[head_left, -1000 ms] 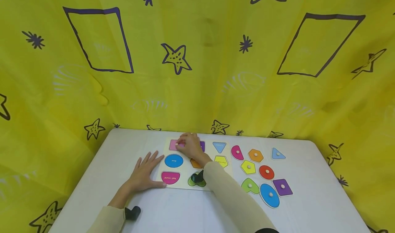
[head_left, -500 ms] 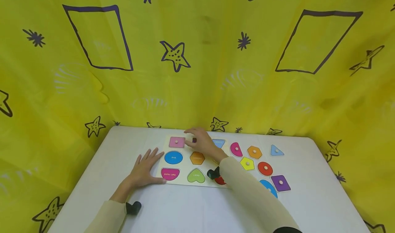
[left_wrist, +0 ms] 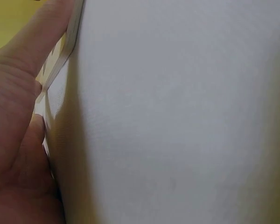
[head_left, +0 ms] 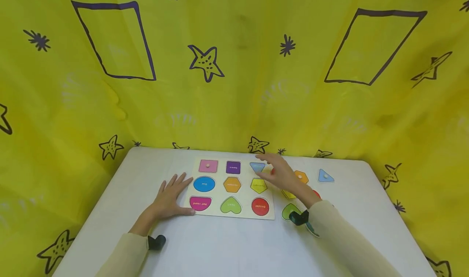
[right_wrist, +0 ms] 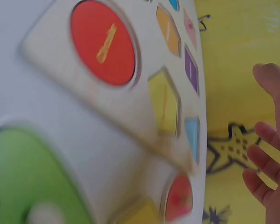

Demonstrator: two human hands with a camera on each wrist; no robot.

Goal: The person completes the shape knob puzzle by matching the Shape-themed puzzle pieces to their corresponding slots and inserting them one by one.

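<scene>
A cream shape-puzzle board (head_left: 246, 206) lies on the white table, with printed coloured recesses. In its far-left recess sits the knobbed pink rectangle piece (head_left: 208, 165). My left hand (head_left: 166, 201) is spread flat at the board's left side, thumb and fingertips at its edge; the left wrist view shows the thumb (left_wrist: 32, 37) against that edge. Over the board's far-right corner hovers my right hand (head_left: 282, 175), thumb and fingers apart and holding nothing. Beneath its fingers is the light-blue triangle recess (head_left: 257, 167). The red circle recess (right_wrist: 102, 42) shows large in the right wrist view.
Right of the board lie loose knobbed pieces: a light-blue triangle (head_left: 325, 176), an orange hexagon (head_left: 302, 176), a green heart (head_left: 288, 210) and others partly hidden under the right arm. A yellow patterned curtain (head_left: 234, 106) hangs behind the table (head_left: 220, 248).
My right hand has let go of the pink rectangle piece in its recess and moved right across the board, its fingers spreading. The left hand stays at the board's edge.
</scene>
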